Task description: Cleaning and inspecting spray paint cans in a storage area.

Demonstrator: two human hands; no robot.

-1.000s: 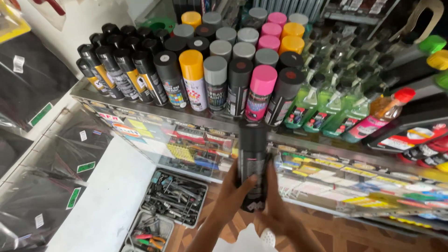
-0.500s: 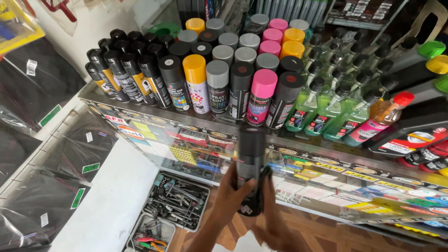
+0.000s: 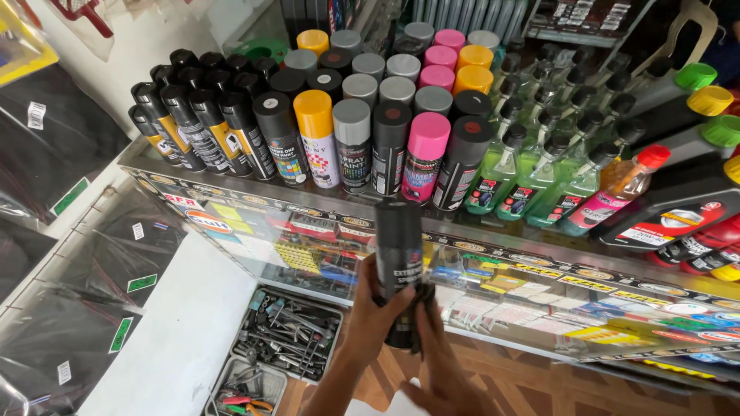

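Here the left hand (image 3: 370, 320) grips a black spray can (image 3: 398, 266) upright before the glass bench (image 3: 254, 231); the right hand (image 3: 439, 362) closes beneath it. Better kept vertical, supported underneath, clear of the shelved cans (image 3: 354, 142).

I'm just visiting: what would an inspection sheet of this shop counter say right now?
Surface: glass counter, stickers beneath the glass.
Job's things: black spray can, upright, held in front of the counter.
Clutter: rows of capped spray cans; green bottles; tool trays on the floor.
Hands: left hand wraps the can; right hand holds a dark cloth against it.
Cables: nothing seen.
Surroundings: bagged black goods hang on the left.
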